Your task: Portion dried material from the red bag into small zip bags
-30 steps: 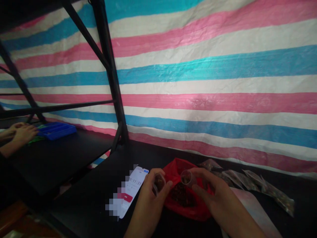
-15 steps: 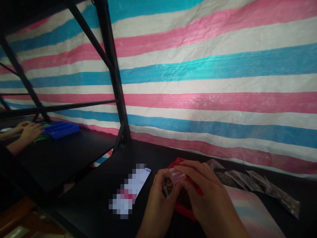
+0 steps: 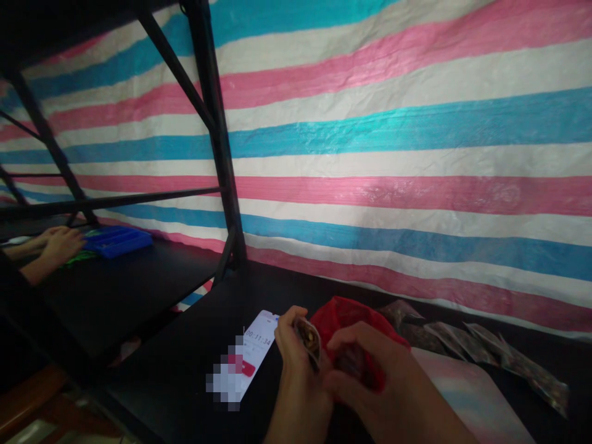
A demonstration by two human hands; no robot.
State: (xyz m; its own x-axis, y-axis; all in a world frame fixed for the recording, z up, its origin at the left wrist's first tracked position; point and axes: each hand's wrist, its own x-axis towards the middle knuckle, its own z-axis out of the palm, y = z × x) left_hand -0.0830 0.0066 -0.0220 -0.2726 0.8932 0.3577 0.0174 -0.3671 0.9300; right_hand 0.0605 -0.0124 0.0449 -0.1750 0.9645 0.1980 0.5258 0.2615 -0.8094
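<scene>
My left hand (image 3: 292,354) is closed around a small clear plastic bag (image 3: 309,339) with brown bits inside. The bag's mouth faces up. Just to its right, my right hand (image 3: 388,376) is curled, its thumb and forefinger close together beside the bag; whatever they pinch is blurred and hard to make out. Behind and under the right hand is a red mesh-like container (image 3: 346,311) holding something dark, partly covered by the fingers.
Several filled clear bags (image 3: 481,342) lie in a row at the right. A pale sheet (image 3: 467,388) lies in front of them. A phone (image 3: 259,339) showing a timer rests at left. Beyond the black frame (image 3: 217,135), another person's hands (image 3: 62,246) work beside a blue tray (image 3: 123,242).
My right hand has drawn away from the bag's top and lowered to the right. The bag's mouth is now uncovered, and more of the red container shows.
</scene>
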